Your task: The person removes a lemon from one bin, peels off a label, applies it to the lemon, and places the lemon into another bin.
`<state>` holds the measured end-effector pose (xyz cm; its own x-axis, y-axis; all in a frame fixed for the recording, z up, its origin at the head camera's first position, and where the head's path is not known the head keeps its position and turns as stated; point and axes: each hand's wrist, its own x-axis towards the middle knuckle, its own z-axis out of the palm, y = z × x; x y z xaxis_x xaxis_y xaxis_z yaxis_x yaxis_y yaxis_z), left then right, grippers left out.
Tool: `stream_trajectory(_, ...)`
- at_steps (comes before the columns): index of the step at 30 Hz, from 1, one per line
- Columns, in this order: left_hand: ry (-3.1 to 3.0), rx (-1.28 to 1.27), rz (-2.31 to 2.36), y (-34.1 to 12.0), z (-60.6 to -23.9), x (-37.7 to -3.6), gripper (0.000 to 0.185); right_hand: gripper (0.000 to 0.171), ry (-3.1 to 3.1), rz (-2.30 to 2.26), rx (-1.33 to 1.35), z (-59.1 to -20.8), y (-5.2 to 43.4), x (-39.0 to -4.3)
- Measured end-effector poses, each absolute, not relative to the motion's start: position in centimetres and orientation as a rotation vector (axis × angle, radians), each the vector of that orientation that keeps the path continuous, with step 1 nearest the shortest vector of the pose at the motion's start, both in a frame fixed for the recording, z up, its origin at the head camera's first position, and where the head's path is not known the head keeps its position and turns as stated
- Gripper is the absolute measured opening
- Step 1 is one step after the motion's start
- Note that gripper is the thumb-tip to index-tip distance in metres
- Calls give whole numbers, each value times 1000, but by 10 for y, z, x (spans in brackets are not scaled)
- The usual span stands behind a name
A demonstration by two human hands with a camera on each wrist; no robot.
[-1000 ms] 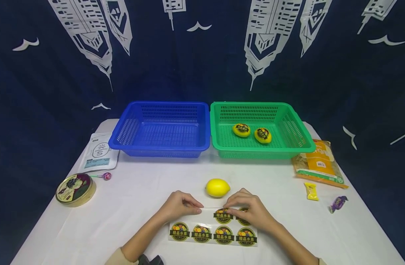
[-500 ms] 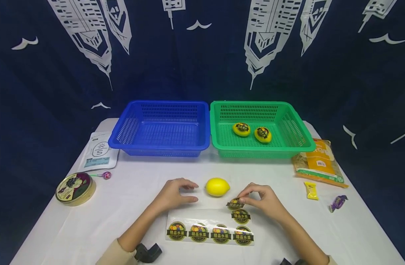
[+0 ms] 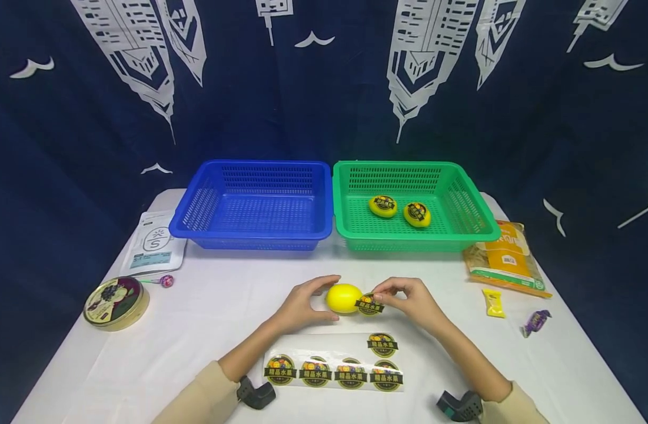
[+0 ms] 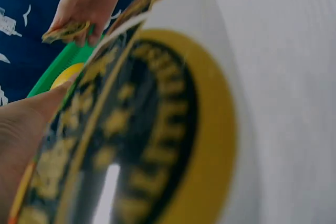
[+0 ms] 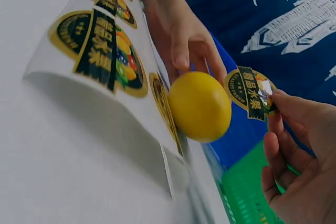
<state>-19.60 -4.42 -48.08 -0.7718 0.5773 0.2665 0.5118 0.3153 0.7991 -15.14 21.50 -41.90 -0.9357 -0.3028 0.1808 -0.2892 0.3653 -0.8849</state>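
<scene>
Yellow lemon (image 3: 343,298) is held on the desk (image 3: 223,294) by the left hand (image 3: 302,303), fingers curled round it. A sticker (image 3: 369,304) is pinched by the right hand (image 3: 414,300), just beside the lemon's right. Nearer lies the sticker sheet (image 3: 334,362); farther, two baskets.

Lemon (image 3: 343,298) on table (image 3: 218,294), centre. Left hand (image 3: 301,303) touching lemon's left side; right hand (image 3: 412,301) just right of it, sticker (image 3: 369,304) between. Sticker sheet (image 3: 334,362) on table before lemon. Two baskets side by side behind: left basket (image 3: 255,203), right basket (image 3: 414,203) with two stickered lemons (image 3: 400,210) inside. Tin (image 3: 116,302) far left.
</scene>
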Motion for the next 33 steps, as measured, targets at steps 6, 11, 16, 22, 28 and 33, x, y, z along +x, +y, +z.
stream_trajectory(6, 2476, 1010, 1564, -41, -493, -198, 65, 12, 2550, -1643, -537, -434, 202, -169)
stream_trajectory(11, 2440, 1010, 1620, -39, -497, -198, 63, 12, 2525, -1643, -526, -424, 189, -169)
stream_trajectory(16, 2447, 1019, 1611, -39, -495, -198, 63, 12, 2513, -1636, -525, -414, 181, -168)
stream_trajectory(22, 2450, 1027, 1603, -39, -493, -199, 63, 12, 2594, -1604, -535, -438, 184, -180)
stream_trajectory(28, 2454, 1019, 1608, -40, -494, -199, 63, 10, 2702, -1619, -537, -451, 182, -183)
stream_trajectory(33, 2468, 1032, 1604, -40, -494, -199, 63, 9, 2811, -1648, -593, -456, 178, -179)
